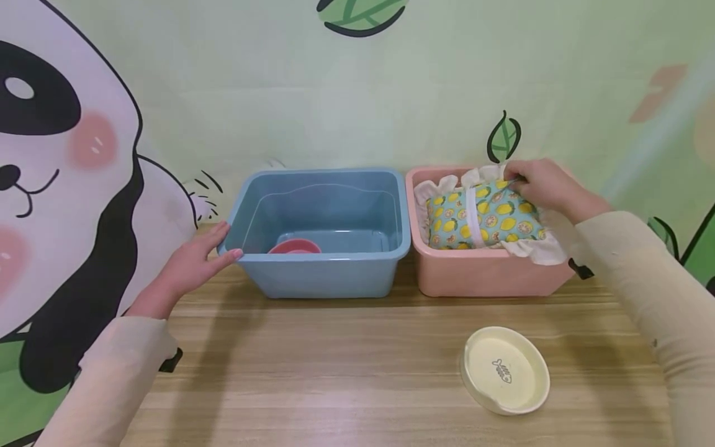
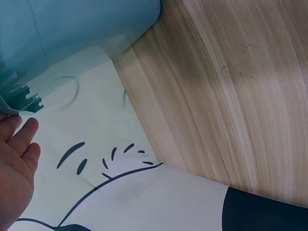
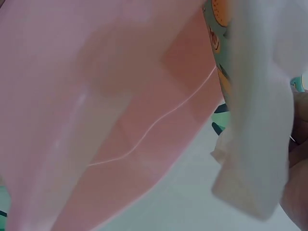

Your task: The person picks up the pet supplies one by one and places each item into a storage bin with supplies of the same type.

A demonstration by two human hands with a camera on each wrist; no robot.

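My right hand (image 1: 544, 186) pinches the upper edge of a small blue-green pillow (image 1: 497, 214) with a lemon print, a white ruffle and a white strip across it. The pillow lies over the opening of a pink plastic bin (image 1: 486, 273), and part of its ruffle hangs over the front rim. In the right wrist view the ruffle (image 3: 260, 120) covers much of that hand (image 3: 298, 154). My left hand (image 1: 192, 264) touches the left corner of a blue plastic bin (image 1: 324, 273) with fairly straight fingers, the thumb at its front rim. Inside the blue bin sits a pink round item (image 1: 296, 246), partly hidden.
A cream shallow dish (image 1: 505, 370) with a fish-bone drawing lies on the wooden table (image 1: 335, 366), in front of the pink bin. Both bins stand side by side, close to a backdrop (image 1: 279, 87) printed with a panda and leaves.
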